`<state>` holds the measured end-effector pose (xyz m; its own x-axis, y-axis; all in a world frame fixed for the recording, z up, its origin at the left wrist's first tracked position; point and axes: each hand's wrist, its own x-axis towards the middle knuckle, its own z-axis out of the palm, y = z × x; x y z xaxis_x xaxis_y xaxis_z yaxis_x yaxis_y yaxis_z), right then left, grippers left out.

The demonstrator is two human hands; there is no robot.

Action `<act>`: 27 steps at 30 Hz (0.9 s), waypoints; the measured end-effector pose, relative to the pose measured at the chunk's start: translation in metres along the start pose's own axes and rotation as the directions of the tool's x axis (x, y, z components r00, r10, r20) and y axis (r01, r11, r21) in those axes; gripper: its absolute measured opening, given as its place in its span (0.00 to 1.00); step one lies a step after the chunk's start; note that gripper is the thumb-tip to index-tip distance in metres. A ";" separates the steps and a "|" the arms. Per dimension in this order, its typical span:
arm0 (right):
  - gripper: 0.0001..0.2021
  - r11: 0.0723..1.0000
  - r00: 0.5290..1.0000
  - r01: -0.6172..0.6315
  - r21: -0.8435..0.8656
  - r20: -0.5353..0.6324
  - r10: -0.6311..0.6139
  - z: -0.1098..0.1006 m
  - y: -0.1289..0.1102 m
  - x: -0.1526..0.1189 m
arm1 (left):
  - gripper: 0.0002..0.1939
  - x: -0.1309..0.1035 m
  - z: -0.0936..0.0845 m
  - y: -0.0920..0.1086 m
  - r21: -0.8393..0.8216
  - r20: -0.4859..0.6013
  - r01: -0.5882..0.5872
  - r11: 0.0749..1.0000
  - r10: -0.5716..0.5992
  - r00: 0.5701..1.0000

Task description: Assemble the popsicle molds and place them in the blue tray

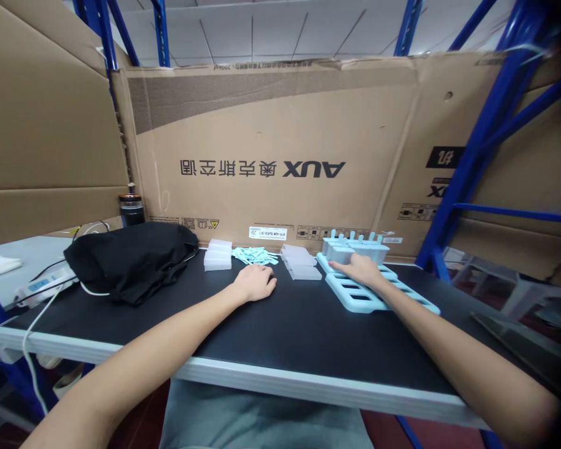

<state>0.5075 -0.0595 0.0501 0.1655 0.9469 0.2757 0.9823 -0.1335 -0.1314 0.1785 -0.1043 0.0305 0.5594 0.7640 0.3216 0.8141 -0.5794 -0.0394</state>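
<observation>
Head view: toward the right of the worktop (280, 340), a row of translucent holders (339, 253) stands at the far part of a light-blue slotted frame (362, 307), with blue stick tops (353, 235) rising above it. That row looks like the part already put together. Apparently not yet joined to it are the loose blue pieces (256, 254), heaped at the middle back of the worktop, and two groups of translucent cases, one left of the heap (218, 255) and one right of it (302, 262). Whether those cases contain anything is too small to tell; the frame's nearer slots show dark worktop through them.

The left hand (255, 282) is at the near edge of the heap, fingers loosely curled; I cannot tell whether it pinches a piece. The right hand (361, 270) is over the frame, just before the row, thumb extended leftward; its grip is hidden. A black cloth (131, 259) lies farther left.
</observation>
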 end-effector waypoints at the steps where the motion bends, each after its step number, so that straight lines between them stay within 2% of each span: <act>1: 0.32 1.000 1.000 0.007 -0.003 -0.003 -0.007 0.000 0.000 -0.001 | 0.21 -0.001 0.000 -0.001 -0.031 0.023 0.025 0.999 -0.024 0.999; 7: 0.34 0.998 1.000 0.023 -0.053 0.008 -0.022 -0.004 -0.004 -0.004 | 0.23 0.000 0.000 -0.001 -0.102 0.049 0.062 0.993 -0.057 0.997; 20: 0.34 0.999 1.000 0.019 -0.049 0.014 -0.018 -0.002 -0.004 -0.004 | 0.22 -0.001 0.007 -0.003 -0.093 0.010 0.066 0.994 -0.065 0.998; 27: 0.29 1.000 1.000 0.008 0.008 -0.008 -0.008 -0.013 -0.012 -0.013 | 0.18 -0.002 0.004 -0.002 -0.086 -0.014 0.049 0.995 -0.050 0.999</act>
<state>0.4944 -0.0744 0.0602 0.1580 0.9457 0.2842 0.9830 -0.1232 -0.1364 0.1766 -0.1041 0.0262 0.5155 0.7879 0.3367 0.8239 -0.5637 0.0577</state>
